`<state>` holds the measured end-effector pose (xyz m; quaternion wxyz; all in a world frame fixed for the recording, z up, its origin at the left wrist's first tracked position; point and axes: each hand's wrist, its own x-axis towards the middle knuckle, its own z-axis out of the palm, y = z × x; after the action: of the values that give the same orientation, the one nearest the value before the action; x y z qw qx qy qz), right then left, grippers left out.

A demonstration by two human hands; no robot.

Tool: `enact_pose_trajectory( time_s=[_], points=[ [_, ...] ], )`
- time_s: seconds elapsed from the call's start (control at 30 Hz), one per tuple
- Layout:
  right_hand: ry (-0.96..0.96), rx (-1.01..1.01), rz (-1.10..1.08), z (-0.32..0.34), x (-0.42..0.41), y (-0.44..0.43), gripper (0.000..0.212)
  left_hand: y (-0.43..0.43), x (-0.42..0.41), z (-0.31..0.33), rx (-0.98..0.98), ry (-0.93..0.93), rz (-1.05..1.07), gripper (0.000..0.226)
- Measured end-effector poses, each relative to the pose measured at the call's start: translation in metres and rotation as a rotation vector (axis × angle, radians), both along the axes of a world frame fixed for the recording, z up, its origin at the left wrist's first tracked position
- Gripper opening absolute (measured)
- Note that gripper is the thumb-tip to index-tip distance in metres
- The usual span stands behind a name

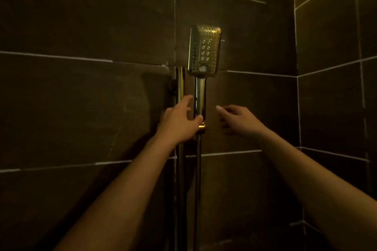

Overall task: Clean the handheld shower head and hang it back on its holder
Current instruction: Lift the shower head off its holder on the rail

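Dim, dark tiled wall (81,26) backs the upright shower head (205,51).

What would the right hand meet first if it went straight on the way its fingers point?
Probably the shower head handle: the right hand is open, its fingers aimed left at it across a gap. Depth is unclear, so the tiled wall behind could come first.
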<state>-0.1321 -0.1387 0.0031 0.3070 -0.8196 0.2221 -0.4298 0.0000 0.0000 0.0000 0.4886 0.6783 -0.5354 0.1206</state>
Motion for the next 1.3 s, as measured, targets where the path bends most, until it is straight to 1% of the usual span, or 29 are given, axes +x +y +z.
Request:
enact_pose_trajectory(
  time_s=[0.07, 0.13, 0.2, 0.23, 0.3, 0.37, 0.47, 0.5, 0.6, 0.67, 0.73, 0.83, 0.9, 0.97, 1.07, 1.13, 1.2, 1.23, 1.3],
  points=[
    [-0.071, 0.025, 0.035, 0.018, 0.013, 0.000, 0.049, -0.006, 0.001, 0.008, 0.065, -0.005, 0.013, 0.069],
    [-0.094, 0.026, 0.061, 0.033, 0.027, 0.000, 0.048, -0.014, 0.001, 0.011, 0.113, 0.002, 0.017, 0.061],
    [-0.123, 0.062, 0.116, 0.042, 0.042, -0.001, 0.046, -0.021, 0.001, 0.015, 0.106, -0.020, 0.088, 0.052],
    [-0.144, 0.085, 0.144, 0.044, 0.048, -0.002, 0.045, -0.024, 0.002, 0.015, 0.108, -0.036, 0.128, 0.051],
    [-0.176, 0.091, 0.184, 0.044, 0.055, -0.001, 0.043, -0.030, 0.001, 0.013, 0.133, -0.066, 0.171, 0.061],
    [-0.203, 0.057, 0.196, 0.043, 0.059, 0.000, 0.029, -0.034, -0.002, 0.011, 0.142, -0.091, 0.217, 0.075],
    [-0.226, 0.022, 0.198, 0.043, 0.062, 0.003, 0.010, -0.040, -0.005, 0.009, 0.129, -0.071, 0.264, 0.080],
    [-0.221, 0.004, 0.183, 0.043, 0.062, 0.003, 0.008, -0.040, -0.005, 0.009, 0.114, -0.058, 0.255, 0.080],
    [-0.206, -0.065, 0.107, 0.048, 0.063, 0.003, 0.011, -0.040, -0.005, 0.012, 0.077, -0.033, 0.220, 0.073],
    [-0.241, -0.114, 0.053, 0.056, 0.061, 0.003, 0.014, -0.038, -0.010, 0.017, 0.022, -0.020, 0.187, 0.070],
    [-0.295, -0.153, 0.010, 0.072, 0.053, 0.005, 0.015, -0.041, -0.018, 0.030, -0.047, -0.019, 0.133, 0.068],
    [-0.335, -0.197, -0.060, 0.095, 0.021, 0.006, 0.016, -0.048, -0.040, 0.051, -0.137, -0.018, -0.023, 0.061],
    [-0.331, -0.201, -0.116, 0.100, -0.008, -0.001, 0.009, -0.057, -0.060, 0.058, -0.149, -0.015, -0.141, 0.055],
    [-0.332, -0.203, -0.174, 0.094, -0.046, -0.010, 0.006, -0.069, -0.085, 0.055, -0.120, -0.019, -0.250, 0.049],
    [-0.336, -0.164, -0.260, 0.074, -0.104, -0.017, 0.017, -0.088, -0.123, 0.040, -0.085, -0.020, -0.413, 0.046],
    [-0.335, -0.126, -0.284, 0.056, -0.147, -0.019, 0.021, -0.095, -0.156, 0.024, -0.029, 0.033, -0.546, 0.046],
    [-0.317, -0.105, -0.311, 0.034, -0.189, -0.018, 0.019, -0.104, -0.189, -0.003, 0.020, 0.115, -0.639, 0.040],
    [-0.316, -0.094, -0.316, 0.023, -0.205, -0.016, 0.017, -0.107, -0.204, -0.017, 0.043, 0.170, -0.666, 0.037],
    [-0.322, -0.068, -0.339, -0.001, -0.242, -0.010, 0.013, -0.110, -0.238, -0.048, 0.122, 0.317, -0.771, 0.039]
  ],
)
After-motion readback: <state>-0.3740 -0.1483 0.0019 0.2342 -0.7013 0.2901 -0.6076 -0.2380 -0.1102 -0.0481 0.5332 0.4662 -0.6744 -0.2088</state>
